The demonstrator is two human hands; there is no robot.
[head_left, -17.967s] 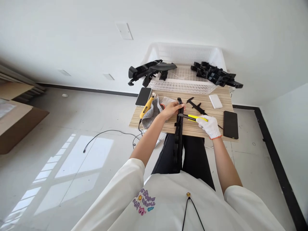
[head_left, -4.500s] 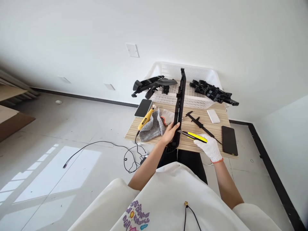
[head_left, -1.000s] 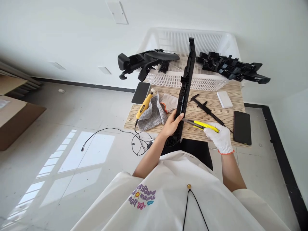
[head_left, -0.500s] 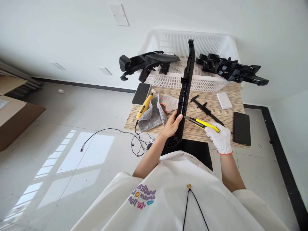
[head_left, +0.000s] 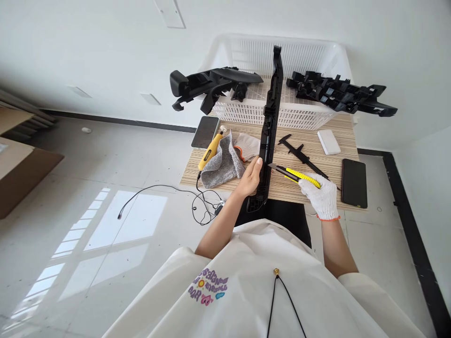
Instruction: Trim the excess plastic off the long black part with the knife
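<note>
My bare left hand [head_left: 251,177] grips the lower part of a long black plastic strip [head_left: 269,123], which stands nearly upright over the small wooden table [head_left: 317,180] and reaches up in front of the white basket [head_left: 292,61]. My right hand [head_left: 321,196], in a white knit glove, holds a yellow utility knife [head_left: 295,174]. Its blade tip rests against the strip's right edge, just beside my left thumb.
On the table lie a black caliper [head_left: 299,154], a yellow rotary tool [head_left: 210,151] on a grey cloth [head_left: 221,165], a spare glove [head_left: 247,145], two dark phones [head_left: 353,182] [head_left: 205,132] and a white box [head_left: 328,142]. Black moulded parts [head_left: 211,85] [head_left: 340,94] rest on the basket's sides. A cable [head_left: 165,192] trails on the floor.
Over the last second the strip and both hands have barely shifted; the knife tip stays at the strip's edge. Eighteen seconds ago the strip hung down past the table's front edge.
</note>
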